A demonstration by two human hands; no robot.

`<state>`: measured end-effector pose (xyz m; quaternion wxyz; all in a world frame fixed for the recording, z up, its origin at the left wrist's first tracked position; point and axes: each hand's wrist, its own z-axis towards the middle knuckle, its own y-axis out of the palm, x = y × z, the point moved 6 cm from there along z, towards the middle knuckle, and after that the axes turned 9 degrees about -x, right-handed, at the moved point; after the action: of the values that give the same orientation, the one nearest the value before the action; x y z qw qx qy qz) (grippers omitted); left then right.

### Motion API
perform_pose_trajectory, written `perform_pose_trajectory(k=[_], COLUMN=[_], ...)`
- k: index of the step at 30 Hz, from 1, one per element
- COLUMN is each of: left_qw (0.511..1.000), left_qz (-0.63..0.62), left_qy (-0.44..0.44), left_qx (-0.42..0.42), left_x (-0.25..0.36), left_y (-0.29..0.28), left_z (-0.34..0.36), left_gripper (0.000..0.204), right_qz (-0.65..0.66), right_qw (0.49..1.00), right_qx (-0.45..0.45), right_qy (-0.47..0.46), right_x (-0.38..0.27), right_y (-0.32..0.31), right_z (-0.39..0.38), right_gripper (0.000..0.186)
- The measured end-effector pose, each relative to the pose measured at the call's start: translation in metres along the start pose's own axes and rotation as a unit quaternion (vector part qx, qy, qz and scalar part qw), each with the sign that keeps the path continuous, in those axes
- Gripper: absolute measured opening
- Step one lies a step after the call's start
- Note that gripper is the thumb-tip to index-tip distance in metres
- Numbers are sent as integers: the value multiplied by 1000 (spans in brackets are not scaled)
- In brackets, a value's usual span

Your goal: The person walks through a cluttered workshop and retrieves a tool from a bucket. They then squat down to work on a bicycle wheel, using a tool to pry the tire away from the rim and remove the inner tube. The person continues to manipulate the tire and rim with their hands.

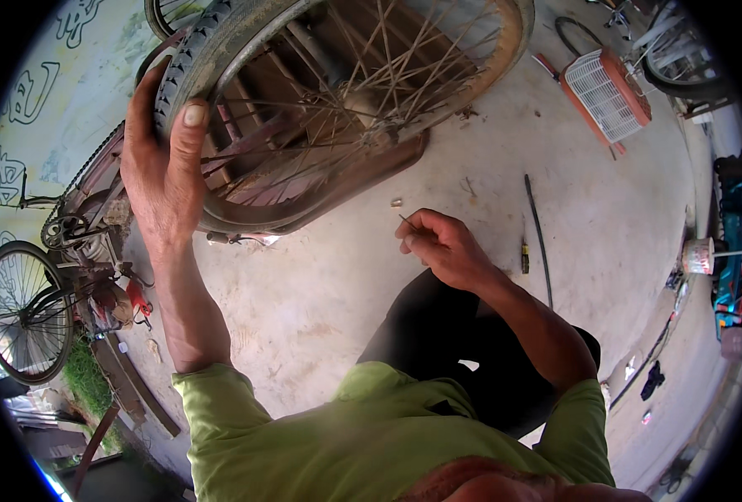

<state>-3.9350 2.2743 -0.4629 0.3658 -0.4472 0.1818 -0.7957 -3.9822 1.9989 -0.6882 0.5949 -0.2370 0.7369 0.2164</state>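
A bicycle wheel (362, 100) with rusty spokes and a dirty rim stands in front of me. My left hand (161, 180) grips its knobbly black tire (188, 75) from the left side, with the thumb across the sidewall and the fingers wrapped round behind the tread. Above my knee, apart from the wheel, my right hand (446, 244) is closed in a pinch. A thin, dark, pin-like piece (404, 221) sticks out from its fingertips; its other end is hidden. On the floor just beyond lies a tiny metallic piece (397, 202).
To the right on the concrete floor lie a black rubber strip (538, 230) and a small yellow-and-black tool (525, 257). Farther off is a white basket with red edges (607, 96). A bicycle wheel (28, 314) and bike parts stand by the left wall.
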Motion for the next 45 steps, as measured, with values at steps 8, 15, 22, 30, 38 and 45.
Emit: perform_pose_trajectory(k=[8,15,22,30,38,45], left_qw=[995,995,997,997,998,999], left_qz=[-76,-73,-49,-47,-53,-12], left_qy=[-23,-42,-3,-39,-38,-34], left_qx=[-52,-47,-58,-40,-12,-19], left_x=[-9,-7,-4,-9,-13,-16], left_y=[-3,-4,0,0,4,-3], left_z=[-2,-2,-2,-5,-1,-6], left_gripper=[71,70,66,61,62,58], right_qz=[-79,-189,-378,-254,-164,-266], right_qw=[996,973,891,961,981,962], right_qx=[19,96,147,105,46,43], right_qy=[41,-91,-206,-5,-97,-40], right_x=[15,52,75,61,132,73], right_y=[55,115,139,122,142,122], right_z=[65,159,192,193,225,198], right_gripper=[17,22,22,24,22,16])
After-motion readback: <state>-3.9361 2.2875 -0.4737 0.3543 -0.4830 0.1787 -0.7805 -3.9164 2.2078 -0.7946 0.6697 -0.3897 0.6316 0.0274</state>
